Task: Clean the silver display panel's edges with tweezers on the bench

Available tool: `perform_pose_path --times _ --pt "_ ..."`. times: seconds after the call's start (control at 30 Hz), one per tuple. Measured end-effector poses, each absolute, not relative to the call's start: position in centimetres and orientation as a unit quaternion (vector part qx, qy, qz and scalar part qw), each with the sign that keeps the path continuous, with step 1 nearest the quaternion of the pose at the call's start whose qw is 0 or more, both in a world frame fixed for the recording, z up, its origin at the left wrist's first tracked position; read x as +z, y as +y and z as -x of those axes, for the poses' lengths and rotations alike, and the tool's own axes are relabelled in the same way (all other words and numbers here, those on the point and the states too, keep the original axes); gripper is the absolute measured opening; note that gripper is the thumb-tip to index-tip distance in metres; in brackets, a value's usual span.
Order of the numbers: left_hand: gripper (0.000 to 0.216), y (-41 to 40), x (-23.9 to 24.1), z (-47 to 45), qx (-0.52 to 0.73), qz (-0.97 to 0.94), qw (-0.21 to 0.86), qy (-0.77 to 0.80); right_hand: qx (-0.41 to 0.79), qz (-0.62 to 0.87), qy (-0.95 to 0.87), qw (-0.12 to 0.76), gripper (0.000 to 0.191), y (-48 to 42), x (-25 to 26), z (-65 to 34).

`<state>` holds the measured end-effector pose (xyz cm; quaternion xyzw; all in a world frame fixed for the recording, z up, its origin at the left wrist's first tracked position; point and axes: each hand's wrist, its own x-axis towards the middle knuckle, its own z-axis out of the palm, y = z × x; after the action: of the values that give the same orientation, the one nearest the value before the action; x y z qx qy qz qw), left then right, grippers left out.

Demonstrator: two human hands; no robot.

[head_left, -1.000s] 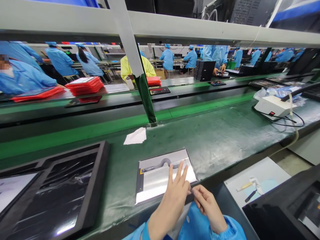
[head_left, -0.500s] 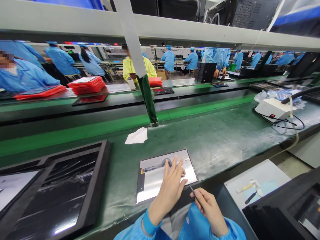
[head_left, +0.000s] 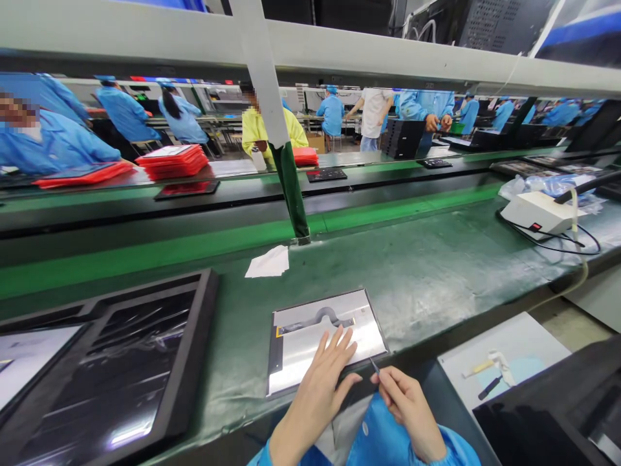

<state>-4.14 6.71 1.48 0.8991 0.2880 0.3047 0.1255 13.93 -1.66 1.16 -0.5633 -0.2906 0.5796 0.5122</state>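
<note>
A display panel (head_left: pixel 298 356) lies on the green bench mat in front of me, its silvery back facing up. A dark grey flex cable (head_left: pixel 326 314) with a yellow-edged end runs across that back. My left hand (head_left: pixel 317 388) rests over the panel's near edge, fingers stretched out and holding nothing. Beside the panel's near right corner, my right hand (head_left: pixel 406 404) pinches thin dark tweezers (head_left: pixel 375 366), the pointed tip close to the panel's edge. Whether the tip touches the panel I cannot tell.
A black foam tray (head_left: pixel 194 349) with film-covered panels stands left. White paper (head_left: pixel 269 263) lies behind the panel, near a green post (head_left: pixel 291 194). At right are a white device (head_left: pixel 538 215) with cables and a white board (head_left: pixel 528 336) with small tools. Co-workers sit across the line.
My left hand has slid back toward me across the panel, uncovering more of the flex cable. My right hand stays near the corner with the tweezers. The view has shifted slightly.
</note>
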Motion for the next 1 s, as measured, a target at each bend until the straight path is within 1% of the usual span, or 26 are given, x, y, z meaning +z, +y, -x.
perform_pose_path --times 0.13,0.4,0.67,0.77,0.9,1.0 --pt "0.041 6.7 1.4 4.1 0.313 -0.898 0.126 0.282 0.588 0.575 -0.264 0.504 0.066 -1.7 1.4 -13.9" --pt "0.044 6.7 1.6 4.1 0.316 -0.897 0.134 0.279 0.593 0.583 -0.234 0.504 0.068 -1.7 1.9 -13.8" --pt "0.056 6.9 2.4 4.4 0.276 -0.909 0.16 0.269 0.589 0.585 -0.218 0.513 0.069 -1.7 2.4 -14.0" --pt "0.065 6.8 2.5 4.4 0.257 -0.908 0.181 0.276 0.59 0.584 -0.214 0.514 0.069 -1.7 2.5 -14.2" --pt "0.089 6.5 2.8 4.4 0.225 -0.894 0.219 0.32 0.588 0.588 -0.206 0.517 0.068 -1.9 2.7 -14.4" --pt "0.1 6.3 2.9 4.4 0.209 -0.881 0.24 0.351 0.583 0.587 -0.202 0.523 0.066 -2.0 2.7 -14.7"
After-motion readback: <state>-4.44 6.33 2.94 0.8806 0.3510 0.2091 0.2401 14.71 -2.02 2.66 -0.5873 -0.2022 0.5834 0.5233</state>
